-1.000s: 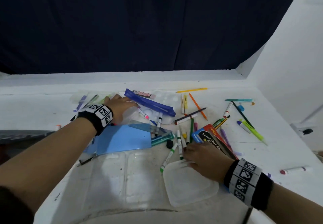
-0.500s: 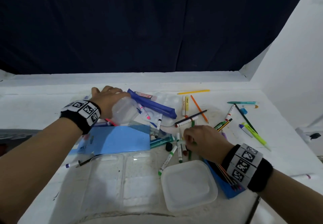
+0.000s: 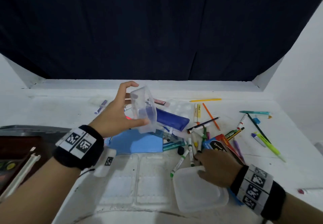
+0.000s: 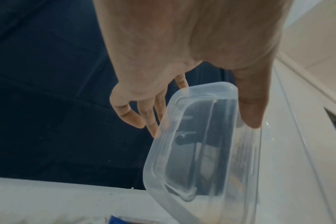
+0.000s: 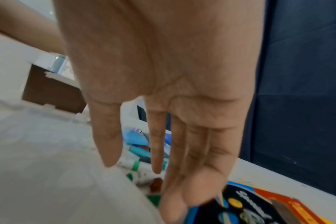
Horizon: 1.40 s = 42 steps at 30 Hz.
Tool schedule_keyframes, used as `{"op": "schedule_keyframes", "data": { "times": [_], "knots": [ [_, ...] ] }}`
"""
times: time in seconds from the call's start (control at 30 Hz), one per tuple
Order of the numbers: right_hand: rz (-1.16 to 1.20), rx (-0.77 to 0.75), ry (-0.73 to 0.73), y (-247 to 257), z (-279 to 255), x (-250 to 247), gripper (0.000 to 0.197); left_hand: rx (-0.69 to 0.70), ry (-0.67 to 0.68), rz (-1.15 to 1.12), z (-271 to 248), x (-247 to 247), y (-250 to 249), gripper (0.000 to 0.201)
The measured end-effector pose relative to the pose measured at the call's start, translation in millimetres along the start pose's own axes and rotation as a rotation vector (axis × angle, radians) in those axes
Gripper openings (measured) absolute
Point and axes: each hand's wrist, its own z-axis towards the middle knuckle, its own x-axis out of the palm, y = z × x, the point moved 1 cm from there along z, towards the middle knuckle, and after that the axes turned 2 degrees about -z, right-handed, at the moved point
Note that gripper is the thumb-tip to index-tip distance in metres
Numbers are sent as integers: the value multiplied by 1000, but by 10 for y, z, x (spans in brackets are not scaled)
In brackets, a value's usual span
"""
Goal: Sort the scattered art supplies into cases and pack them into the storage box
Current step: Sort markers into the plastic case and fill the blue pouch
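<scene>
My left hand [image 3: 132,104] grips a clear plastic container [image 3: 145,108], lifted and tilted on its side above the blue pencil case [image 3: 173,120]. In the left wrist view the left hand [image 4: 201,125] has its thumb on one side of the container [image 4: 201,166] and fingers on the other; it looks empty. My right hand [image 3: 201,162] reaches low over scattered markers [image 3: 180,162] beside the crayon box [image 3: 216,145]. In the right wrist view my right hand [image 5: 136,165] has straight fingers that hold nothing, above markers [image 5: 134,165] and the crayon box [image 5: 240,212].
A clear square lid [image 3: 199,192] lies under my right wrist. A large clear tray [image 3: 136,185] sits in front of me, a light blue folder [image 3: 138,144] behind it. Pens and pencils [image 3: 265,141] are scattered to the right. A paint set [image 3: 10,162] lies at the far left.
My left hand has lifted the clear container off the table and tipped it on its side. My right hand has drawn back from the marker pile toward the square lid.
</scene>
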Motion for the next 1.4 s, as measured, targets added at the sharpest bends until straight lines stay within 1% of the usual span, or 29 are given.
{"op": "schedule_keyframes", "data": {
  "times": [0.07,0.13,0.23,0.27,0.33,0.4,0.47,0.57,0.63,0.7,0.77,0.83,0.93,1.0,1.07,1.17,1.27,1.33,1.4],
  "knots": [
    [-67,27,18,15,-71,84,44,15,-13,-100,-178,73,-38,102],
    [-50,47,-6,22,-109,147,53,14,-9,-218,-353,148,-52,105],
    [18,72,-31,22,-148,203,57,-1,17,-373,-592,296,-12,106],
    [49,86,-37,22,-161,213,57,-11,44,-410,-662,363,11,106],
    [86,101,-47,34,-194,215,52,-39,94,-493,-784,509,66,98],
    [103,104,-62,58,-230,208,45,-81,89,-563,-888,651,138,90],
    [144,118,-110,81,-278,200,34,-109,63,-593,-975,755,210,86],
    [311,155,-178,51,-354,230,17,-126,89,-604,-1066,833,318,88],
    [390,182,-180,-8,-409,276,17,-126,155,-629,-1105,883,387,89],
    [425,201,-178,-70,-466,319,26,-131,246,-642,-1144,947,410,86],
    [445,207,-180,-120,-518,348,35,-135,315,-601,-1172,1028,398,83],
    [455,192,-155,-153,-563,350,37,-146,343,-518,-1191,1118,356,83],
    [474,161,-122,-218,-588,353,37,-136,333,-257,-1210,1251,271,86],
    [479,151,-105,-254,-596,341,36,-147,323,-146,-1227,1318,233,89],
    [476,153,-103,-281,-597,311,31,-156,332,-62,-1227,1378,237,99],
    [518,144,-84,-277,-591,245,28,-130,358,119,-1203,1478,287,110],
    [514,139,-35,-274,-588,231,28,-164,370,191,-1209,1576,320,112],
    [522,151,-49,-279,-601,219,28,-165,375,261,-1211,1630,330,115],
    [594,168,-60,-264,-630,198,28,-167,388,319,-1209,1673,329,114]
  ]
}}
